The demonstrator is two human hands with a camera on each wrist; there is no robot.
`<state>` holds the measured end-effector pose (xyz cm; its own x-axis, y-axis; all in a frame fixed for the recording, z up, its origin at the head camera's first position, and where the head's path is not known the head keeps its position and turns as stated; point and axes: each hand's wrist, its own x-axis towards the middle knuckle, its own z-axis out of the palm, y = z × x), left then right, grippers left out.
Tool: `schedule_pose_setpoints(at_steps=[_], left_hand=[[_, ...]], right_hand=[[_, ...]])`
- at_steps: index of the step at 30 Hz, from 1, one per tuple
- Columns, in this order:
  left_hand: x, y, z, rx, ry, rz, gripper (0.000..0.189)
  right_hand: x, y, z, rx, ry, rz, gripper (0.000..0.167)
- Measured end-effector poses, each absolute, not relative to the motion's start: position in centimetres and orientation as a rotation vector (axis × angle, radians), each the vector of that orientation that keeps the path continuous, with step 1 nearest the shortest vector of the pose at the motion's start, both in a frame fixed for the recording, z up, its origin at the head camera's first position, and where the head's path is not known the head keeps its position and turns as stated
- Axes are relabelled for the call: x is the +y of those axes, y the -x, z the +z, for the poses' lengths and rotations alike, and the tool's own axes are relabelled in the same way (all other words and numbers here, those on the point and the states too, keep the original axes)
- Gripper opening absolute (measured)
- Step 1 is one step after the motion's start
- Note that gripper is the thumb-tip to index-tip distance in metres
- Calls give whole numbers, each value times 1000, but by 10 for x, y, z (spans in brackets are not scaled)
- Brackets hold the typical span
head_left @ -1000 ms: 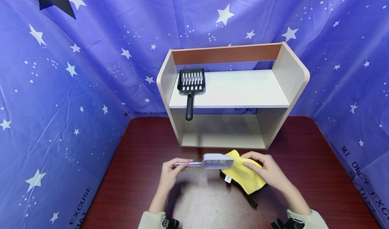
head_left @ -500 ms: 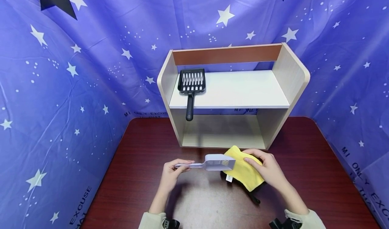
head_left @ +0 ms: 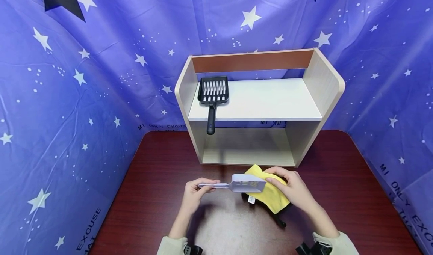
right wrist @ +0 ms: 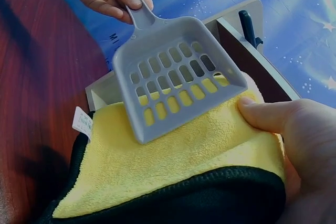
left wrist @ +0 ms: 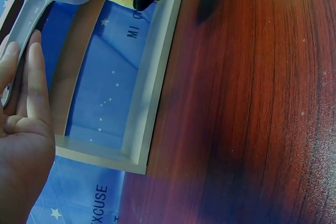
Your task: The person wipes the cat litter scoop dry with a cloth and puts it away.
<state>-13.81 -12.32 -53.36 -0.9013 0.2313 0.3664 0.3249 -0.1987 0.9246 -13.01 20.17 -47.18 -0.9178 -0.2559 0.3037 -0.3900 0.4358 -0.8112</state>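
Note:
My left hand (head_left: pixel 193 196) pinches the handle of a pale grey-lilac slotted litter scoop (head_left: pixel 248 183), raised over the table with its head pointing right. In the right wrist view the rows of slots in the scoop (right wrist: pixel 178 72) show clearly. My right hand (head_left: pixel 294 189) grips a yellow cloth (head_left: pixel 272 196) with a dark edge and underside and a white tag (right wrist: pixel 82 121). The cloth (right wrist: pixel 173 166) lies behind and below the scoop's front edge, and my right thumb presses it close to the scoop's corner. My right fingers are mostly hidden under the cloth.
A two-level wooden shelf (head_left: pixel 250 146) stands at the back of the dark red table (head_left: pixel 155 195). On its white upper board lies a black slotted scoop (head_left: pixel 213 91), its handle jutting over the front edge. A blue star-patterned curtain (head_left: pixel 101 97) surrounds the table.
The litter scoop and my left hand have shifted slightly right. My right hand and the cloth have moved a little left, so the scoop's head overlaps more of the cloth.

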Motion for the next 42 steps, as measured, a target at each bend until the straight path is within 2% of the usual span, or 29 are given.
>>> schedule_pose_setpoints(at_steps=[21, 32, 42], left_hand=[[-127, 140, -532, -1931, 613, -2305, 20], [-123, 143, -525, -1880, 465, -2254, 19], [-106, 140, -526, -1755, 249, -2371, 27]], right_hand=[[214, 121, -481, -2523, -552, 1481, 17], [211, 111, -499, -2384, -277, 1623, 15], [178, 108, -510, -2110, -184, 1994, 20]])
